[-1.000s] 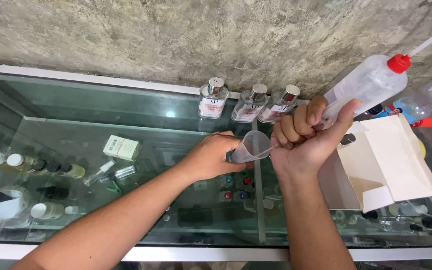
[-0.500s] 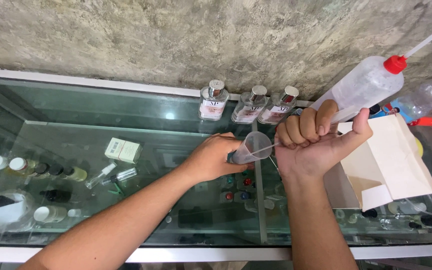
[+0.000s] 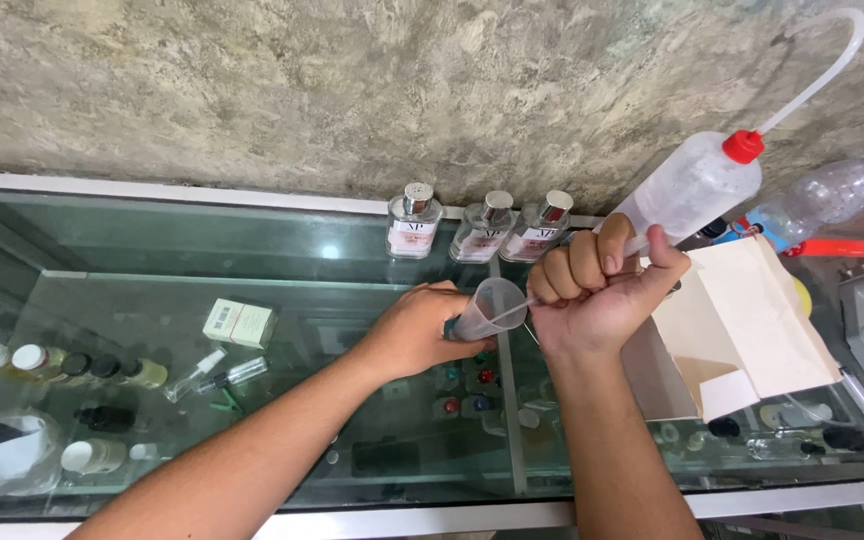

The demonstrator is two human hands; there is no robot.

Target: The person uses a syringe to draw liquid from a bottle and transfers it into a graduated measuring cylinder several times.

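Translucent plastic squeeze bottle (image 3: 687, 190), soft-walled, red screw cap w/ long thin bent tube arcing up and right, is gripped by the right hand (image 3: 597, 290): fingers curled tight round its lower end, thumb up against the side, bottle tilted so its base points down-left. A thin clear line runs from under the fist toward the small cup. Left hand (image 3: 417, 330) is closed round that small clear plastic measuring cup (image 3: 490, 308), conical shape, mouth tilted toward the right fist; cup sits just above the glass counter (image 3: 252, 250), touching the left fingers, just beside the right knuckles.

Counter top is smooth greenish glass w/ white metal frame, set against a rough, mottled grey concrete wall (image 3: 352, 90). At the back edge, near the hands, three square clear glass perfume bottles (image 3: 482, 228) w/ silver caps stand in a row, approx. side by side.

Right of the fist: white cardboard box (image 3: 742, 320), flaps open, matte, creased. Behind it a clear ribbed plastic bottle (image 3: 832, 195) w/ blue cap lies tilted.

Under the glass, left: small white carton (image 3: 239, 322), row of tiny vials (image 3: 62, 365) w/ white and black caps, a slim spray vial. Below the hands, small jars w/ red and green lids, blurred.
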